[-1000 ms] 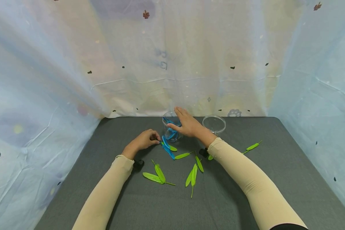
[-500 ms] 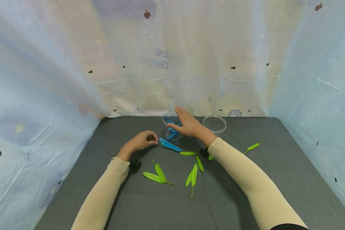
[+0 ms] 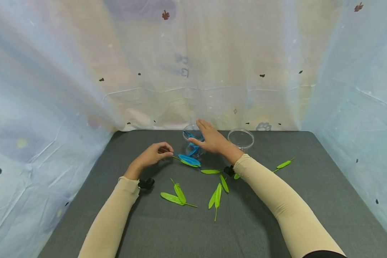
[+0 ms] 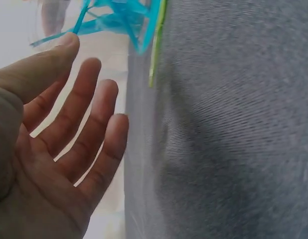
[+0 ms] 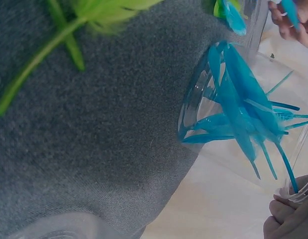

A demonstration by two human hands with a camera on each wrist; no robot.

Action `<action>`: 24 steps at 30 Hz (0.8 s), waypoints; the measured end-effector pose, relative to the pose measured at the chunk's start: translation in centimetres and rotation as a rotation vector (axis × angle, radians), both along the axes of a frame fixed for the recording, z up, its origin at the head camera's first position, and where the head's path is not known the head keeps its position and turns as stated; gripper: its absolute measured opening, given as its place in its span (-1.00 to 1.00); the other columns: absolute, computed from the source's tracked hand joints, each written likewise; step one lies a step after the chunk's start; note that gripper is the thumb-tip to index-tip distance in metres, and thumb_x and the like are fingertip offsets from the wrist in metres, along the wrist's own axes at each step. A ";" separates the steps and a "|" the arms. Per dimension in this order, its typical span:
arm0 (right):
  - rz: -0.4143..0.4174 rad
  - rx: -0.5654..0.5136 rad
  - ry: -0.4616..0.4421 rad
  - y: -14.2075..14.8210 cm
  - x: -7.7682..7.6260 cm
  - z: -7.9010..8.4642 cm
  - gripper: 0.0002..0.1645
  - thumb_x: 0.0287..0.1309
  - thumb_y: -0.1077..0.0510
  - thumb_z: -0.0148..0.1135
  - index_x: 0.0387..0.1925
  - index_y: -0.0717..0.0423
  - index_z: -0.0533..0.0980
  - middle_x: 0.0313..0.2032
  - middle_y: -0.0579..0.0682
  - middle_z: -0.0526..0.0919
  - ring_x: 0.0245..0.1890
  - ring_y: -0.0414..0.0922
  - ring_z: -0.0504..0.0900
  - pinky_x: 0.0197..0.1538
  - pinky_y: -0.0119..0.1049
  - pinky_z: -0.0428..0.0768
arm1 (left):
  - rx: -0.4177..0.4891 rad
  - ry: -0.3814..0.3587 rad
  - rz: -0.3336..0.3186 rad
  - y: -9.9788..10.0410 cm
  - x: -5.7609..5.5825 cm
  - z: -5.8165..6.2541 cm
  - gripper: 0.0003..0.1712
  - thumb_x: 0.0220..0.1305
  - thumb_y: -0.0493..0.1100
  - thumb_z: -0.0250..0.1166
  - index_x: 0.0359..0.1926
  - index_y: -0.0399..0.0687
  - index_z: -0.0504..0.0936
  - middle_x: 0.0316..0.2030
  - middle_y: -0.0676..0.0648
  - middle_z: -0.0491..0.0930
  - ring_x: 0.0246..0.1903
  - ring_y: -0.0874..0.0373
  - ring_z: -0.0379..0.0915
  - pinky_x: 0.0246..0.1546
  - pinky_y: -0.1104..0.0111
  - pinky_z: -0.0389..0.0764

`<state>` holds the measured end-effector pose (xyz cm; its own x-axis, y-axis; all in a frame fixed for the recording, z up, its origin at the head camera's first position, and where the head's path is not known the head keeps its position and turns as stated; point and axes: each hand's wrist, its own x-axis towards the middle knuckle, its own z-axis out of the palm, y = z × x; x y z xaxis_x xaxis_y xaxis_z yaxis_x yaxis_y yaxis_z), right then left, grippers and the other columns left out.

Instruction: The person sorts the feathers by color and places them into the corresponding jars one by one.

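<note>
In the head view my left hand (image 3: 153,156) is at the left of the jar. Its thumb and finger pinch the quill of a blue feather (image 3: 189,159), whose vane points right, close over the table. A green feather (image 3: 191,165) shows along the blue one's lower edge. My right hand (image 3: 213,139) holds the clear jar (image 3: 184,138) by its right side near the rim, thumb in front and fingers behind. Several blue feathers (image 5: 238,99) stand inside the jar, quills toward its mouth, as the right wrist view shows.
A clear round lid (image 3: 240,139) lies right of the jar. Green feathers are scattered on the grey table (image 3: 193,236): a pair at left (image 3: 177,197), others at the middle (image 3: 217,196) and one at far right (image 3: 283,164). A printed curtain (image 3: 213,71) hangs behind.
My left hand has drawn back leftward, pulling the blue feather from its steep slant to nearly level. A green feather near it has shifted right. My right hand has stayed at the jar.
</note>
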<state>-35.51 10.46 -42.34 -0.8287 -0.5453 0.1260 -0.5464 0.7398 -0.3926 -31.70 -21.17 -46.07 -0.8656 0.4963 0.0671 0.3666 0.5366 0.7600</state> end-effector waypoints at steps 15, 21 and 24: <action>-0.004 0.009 0.004 -0.1 -0.1 0.0 0.22 0.52 -0.52 0.00 0.76 0.11 -0.21 0.74 0.13 -0.18 0.73 0.15 -0.17 0.69 0.14 -0.01 | 0.161 -0.005 0.104 -1.7 -0.2 1.3 -0.74 0.59 -0.12 0.32 0.15 -0.14 0.66 0.11 -0.36 0.67 0.11 -0.36 0.64 0.14 -0.20 0.65; 0.003 0.006 -0.002 0.0 0.0 0.1 0.21 0.53 -0.50 0.01 0.76 0.10 -0.22 0.74 0.11 -0.20 0.73 0.14 -0.18 0.70 0.13 -0.04 | 0.210 0.058 0.203 -2.0 0.0 2.3 -0.67 0.60 -0.09 0.32 0.18 -0.22 0.65 0.09 -0.30 0.70 0.01 -0.04 0.70 0.05 0.16 0.74; 0.006 0.006 0.002 0.0 -0.1 0.0 0.21 0.53 -0.50 0.01 0.75 0.12 -0.20 0.74 0.13 -0.19 0.73 0.14 -0.18 0.70 0.13 -0.03 | 0.223 0.104 0.245 -2.0 0.2 3.1 -0.66 0.61 -0.14 0.30 0.19 -0.31 0.64 0.04 -0.31 0.72 -0.10 0.14 0.70 -0.09 0.43 0.71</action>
<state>-35.57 10.48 -42.37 -0.8253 -0.5508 0.1248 -0.5516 0.7388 -0.3871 -31.50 -23.16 -43.02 -0.9401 0.2375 0.2447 0.3290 0.4430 0.8340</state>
